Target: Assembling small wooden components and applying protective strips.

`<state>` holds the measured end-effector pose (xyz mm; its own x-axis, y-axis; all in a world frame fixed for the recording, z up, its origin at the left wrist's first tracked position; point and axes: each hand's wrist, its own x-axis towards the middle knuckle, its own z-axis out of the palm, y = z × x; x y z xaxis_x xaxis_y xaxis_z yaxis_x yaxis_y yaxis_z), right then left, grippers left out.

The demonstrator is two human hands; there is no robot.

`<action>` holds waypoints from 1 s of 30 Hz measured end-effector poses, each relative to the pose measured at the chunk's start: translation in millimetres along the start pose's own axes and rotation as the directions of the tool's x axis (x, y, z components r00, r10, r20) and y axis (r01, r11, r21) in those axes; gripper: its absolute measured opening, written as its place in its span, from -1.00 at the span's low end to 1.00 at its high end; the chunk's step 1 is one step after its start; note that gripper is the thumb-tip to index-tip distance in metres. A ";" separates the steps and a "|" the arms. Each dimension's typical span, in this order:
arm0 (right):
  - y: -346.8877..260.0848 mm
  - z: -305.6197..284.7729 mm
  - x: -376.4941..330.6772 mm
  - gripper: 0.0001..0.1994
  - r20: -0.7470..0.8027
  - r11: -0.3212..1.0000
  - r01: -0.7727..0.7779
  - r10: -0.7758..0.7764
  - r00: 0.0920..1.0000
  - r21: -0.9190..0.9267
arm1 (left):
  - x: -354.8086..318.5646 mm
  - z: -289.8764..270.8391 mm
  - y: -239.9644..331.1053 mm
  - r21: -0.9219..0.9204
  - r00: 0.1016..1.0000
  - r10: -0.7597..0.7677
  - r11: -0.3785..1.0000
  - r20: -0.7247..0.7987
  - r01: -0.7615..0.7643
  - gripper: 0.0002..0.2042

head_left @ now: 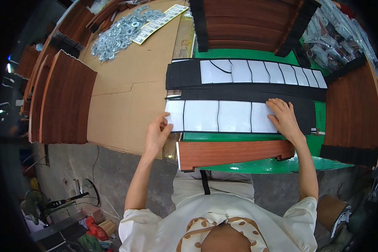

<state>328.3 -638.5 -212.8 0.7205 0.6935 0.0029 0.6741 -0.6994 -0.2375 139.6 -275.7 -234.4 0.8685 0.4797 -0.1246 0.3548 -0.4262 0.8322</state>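
In front of me lies a long black strip with white backing panels [235,116], split by thin dark lines. My left hand [155,135] is at its left end, with thumb and fingers closed on the white edge. Across the right end lies my right hand [287,121], fingers stretched out and touching the strip and the black foam sheet [305,112] beside it. A second black strip with white panels [239,71] lies farther off, roughly parallel. Nearer to me is a reddish-brown wooden piece [235,153] with a shaped lower edge.
Brown wooden panels stand at the left [67,103] and right [353,111]. Behind the strips is a slatted wooden piece with black edging [243,25]. A heap of metal washers [117,35] sits on cardboard [130,96]. Bagged parts [332,40] lie at far right on the green tabletop's side.
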 end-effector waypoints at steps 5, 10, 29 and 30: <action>-1.8 2.8 3.8 -0.58 -0.024 0.998 0.054 -0.053 0.998 0.029 | -9.0 -7.2 -5.6 0.167 0.999 0.037 0.985 -0.019 -0.033 -0.71; 21.1 0.9 18.5 -0.62 -0.106 0.988 0.064 -0.049 0.993 0.138 | 33.1 -3.1 25.1 0.397 0.923 0.381 0.857 -0.059 -0.328 -0.71; 89.1 7.2 124.6 -0.57 0.015 0.948 -0.317 0.317 0.948 -0.020 | 158.6 109.3 78.7 0.656 0.814 0.447 0.495 0.371 -0.570 -0.51; 90.1 7.9 117.9 -0.58 -0.087 0.957 -0.291 0.291 0.953 0.011 | 154.4 107.7 78.1 0.655 0.784 0.513 0.463 0.351 -0.597 -0.51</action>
<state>472.6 -618.3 -241.6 0.8968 0.4420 0.0179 0.4332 -0.8692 -0.2385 338.6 -317.5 -246.8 0.9839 -0.1118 0.1396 -0.1271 -0.9862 0.1061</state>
